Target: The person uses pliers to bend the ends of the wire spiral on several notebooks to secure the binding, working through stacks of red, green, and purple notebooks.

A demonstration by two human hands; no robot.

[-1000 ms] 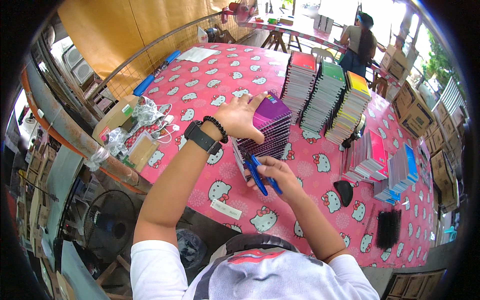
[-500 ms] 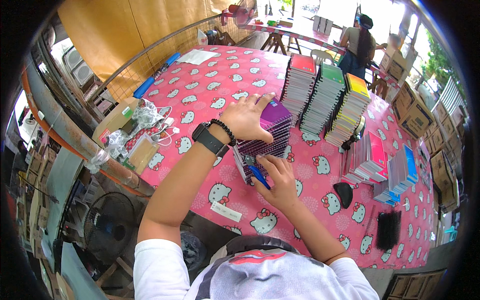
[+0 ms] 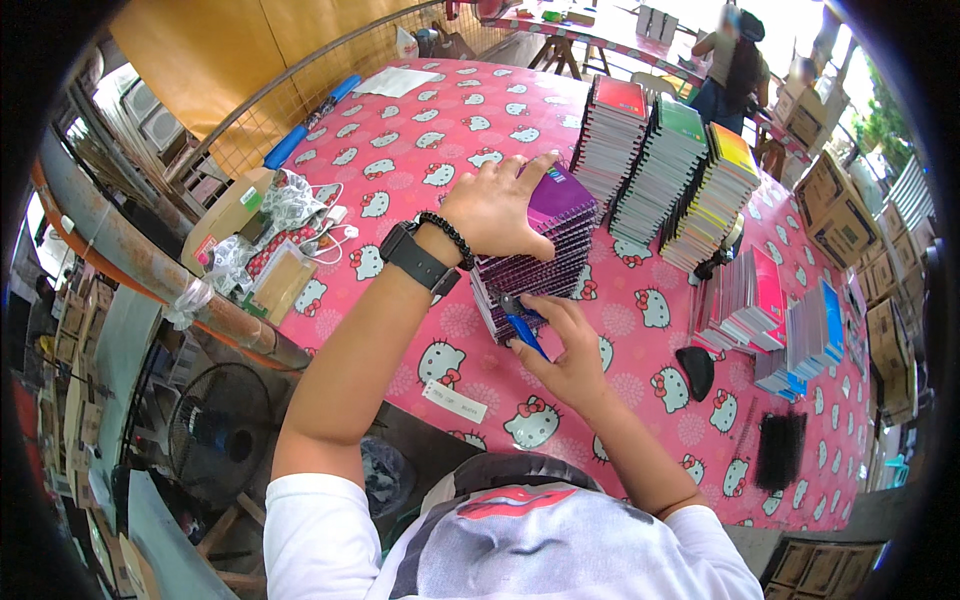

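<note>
A stack of purple spiral-bound notebooks [image 3: 563, 198] stands on the patterned pink tablecloth in front of me, its coil edges toward me. Across its top lies my left hand [image 3: 492, 212], fingers spread and thumb stretched apart. My right hand [image 3: 568, 350] is closed around small pliers with blue handles [image 3: 526, 336]. The pliers' metal jaws touch or nearly touch the coils low on the stack's near side; exactly what lies between them is too small to tell.
Tall red [image 3: 617, 97], green [image 3: 681, 122] and yellow [image 3: 735, 150] notebook stacks stand behind to the right. Pink [image 3: 765, 290] and blue [image 3: 828, 320] notebooks, a black mouse-shaped object [image 3: 694, 374] and loose black coils [image 3: 780, 450] lie at right. A paper strip [image 3: 454, 401] lies near the front edge.
The view has shifted slightly. Both hands stay at the purple stack, the left on top and the right with the pliers at the coils. The person in the background has turned a little.
</note>
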